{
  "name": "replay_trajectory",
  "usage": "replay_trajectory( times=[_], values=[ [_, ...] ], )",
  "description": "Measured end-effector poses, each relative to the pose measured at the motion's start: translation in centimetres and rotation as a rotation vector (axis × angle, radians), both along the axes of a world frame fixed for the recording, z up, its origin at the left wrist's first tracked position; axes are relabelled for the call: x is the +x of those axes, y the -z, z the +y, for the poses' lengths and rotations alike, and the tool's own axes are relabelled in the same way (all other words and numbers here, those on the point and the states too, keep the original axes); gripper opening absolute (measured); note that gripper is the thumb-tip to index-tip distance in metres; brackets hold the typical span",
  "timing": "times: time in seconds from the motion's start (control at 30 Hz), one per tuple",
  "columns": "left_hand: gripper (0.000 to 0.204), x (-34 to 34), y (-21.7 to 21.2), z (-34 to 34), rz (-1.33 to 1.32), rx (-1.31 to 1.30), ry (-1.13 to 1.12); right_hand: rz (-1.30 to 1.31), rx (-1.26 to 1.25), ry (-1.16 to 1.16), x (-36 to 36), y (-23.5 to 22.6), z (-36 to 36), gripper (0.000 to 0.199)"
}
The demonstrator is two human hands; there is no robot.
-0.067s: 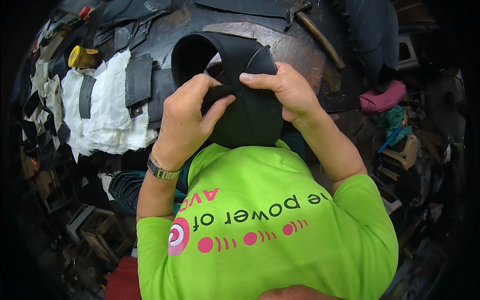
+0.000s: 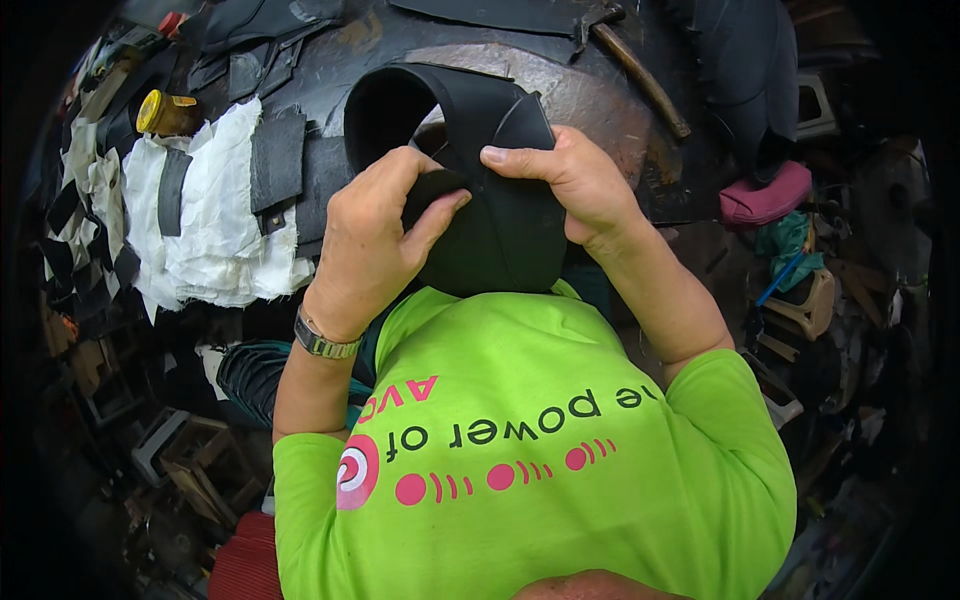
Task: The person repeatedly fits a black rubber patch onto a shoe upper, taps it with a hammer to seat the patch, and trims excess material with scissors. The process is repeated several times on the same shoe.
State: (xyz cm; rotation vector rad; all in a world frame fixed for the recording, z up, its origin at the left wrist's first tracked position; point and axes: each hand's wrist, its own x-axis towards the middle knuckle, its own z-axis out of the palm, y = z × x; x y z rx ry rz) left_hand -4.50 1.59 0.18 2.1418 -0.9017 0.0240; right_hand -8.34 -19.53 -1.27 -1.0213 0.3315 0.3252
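Observation:
In front of my chest I hold a black leather-like piece [image 2: 500,235], curved round into an open loop at its far left. My left hand [image 2: 375,225], with a watch [image 2: 325,340] on its wrist, pinches a folded edge of it between thumb and fingers. My right hand [image 2: 590,190] grips the piece's right side, its thumb pressed on top near a raised corner flap and its fingers mostly hidden behind. The two thumbs lie on either side of a seam or crease.
A hammer [image 2: 640,80] lies at the far right of the dark worktable. To the left are white cloth [image 2: 215,220] with black strips, and a yellow-lidded jar [image 2: 167,114]. Black sheets [image 2: 262,35] lie farther back. A pink pouch [image 2: 765,194] and clutter sit at right.

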Motion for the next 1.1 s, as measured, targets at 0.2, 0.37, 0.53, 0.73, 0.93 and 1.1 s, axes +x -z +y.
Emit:
replay_trajectory(
  times=[0.2, 0.37, 0.53, 0.73, 0.93, 1.1],
  values=[
    [0.023, 0.2, 0.5, -0.6, 0.007, -0.036, -0.005, -0.068, -0.055, -0.075, 0.0, 0.1, -0.5, 0.035],
    [0.03, 0.0, 0.9, -1.1, 0.035, -0.096, -0.105, -0.119, -0.09, -0.081, -0.4, 0.7, -0.7, 0.04],
    [0.028, 0.7, 0.6, -0.1, 0.171, -0.075, -0.014, -0.109, -0.152, -0.033, -0.7, 1.2, -0.3, 0.036],
    [0.014, 2.3, 0.8, 1.1, 0.3, -0.271, 0.095, -0.195, -0.206, -0.027, -0.7, 1.3, 0.2, 0.036],
    [0.01, 2.6, 0.6, 0.7, 0.481, -0.263, 0.087, -0.202, -0.236, -0.045, -0.7, 1.0, 0.0, 0.037],
    [0.011, 2.8, 0.4, 0.6, 0.482, -0.201, 0.073, -0.197, -0.285, -0.051, -0.7, 0.6, -0.2, 0.037]
  ],
)
